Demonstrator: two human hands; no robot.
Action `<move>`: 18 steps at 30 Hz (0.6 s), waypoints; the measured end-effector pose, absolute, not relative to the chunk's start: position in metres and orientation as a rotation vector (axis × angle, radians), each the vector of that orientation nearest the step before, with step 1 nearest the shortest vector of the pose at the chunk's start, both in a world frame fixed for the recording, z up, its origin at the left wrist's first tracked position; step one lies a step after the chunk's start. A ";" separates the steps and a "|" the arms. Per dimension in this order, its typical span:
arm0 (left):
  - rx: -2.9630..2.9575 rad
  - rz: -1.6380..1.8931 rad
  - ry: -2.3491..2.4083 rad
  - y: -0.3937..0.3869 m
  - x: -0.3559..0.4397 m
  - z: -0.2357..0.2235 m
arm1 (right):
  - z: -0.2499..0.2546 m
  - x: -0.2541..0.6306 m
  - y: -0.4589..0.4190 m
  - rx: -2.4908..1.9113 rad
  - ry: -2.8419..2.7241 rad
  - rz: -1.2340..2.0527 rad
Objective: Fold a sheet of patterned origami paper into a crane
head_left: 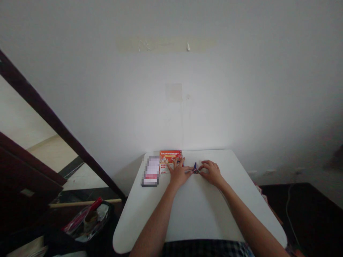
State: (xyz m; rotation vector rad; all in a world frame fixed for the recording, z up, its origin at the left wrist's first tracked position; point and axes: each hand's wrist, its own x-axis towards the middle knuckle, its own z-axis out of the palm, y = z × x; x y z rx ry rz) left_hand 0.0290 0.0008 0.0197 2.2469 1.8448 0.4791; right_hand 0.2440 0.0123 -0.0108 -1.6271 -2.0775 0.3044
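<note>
A small blue and red folded piece [195,169] lies on the white table [198,210] between my two hands. My left hand [178,173] rests flat with fingers stretched out, its thumb reaching the piece from the left. My right hand [211,171] is curled, fingertips pinching the piece's right side. An orange-red printed box [169,159] lies just beyond my left hand, partly covered by its fingers.
A blurred-out rectangular object [151,171] lies left of the box. A white wall rises right behind the table. On the floor at the left stands a dark bin with a plastic bag [87,219]. A dark door frame runs diagonally at the left.
</note>
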 end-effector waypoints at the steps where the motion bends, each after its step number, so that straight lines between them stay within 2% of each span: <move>1: 2.264 0.490 1.838 0.000 0.029 0.019 | -0.011 0.244 0.010 -1.616 -2.078 0.291; 18: 2.182 0.555 1.908 0.002 0.036 0.020 | -0.007 0.236 0.001 -1.619 -1.969 0.224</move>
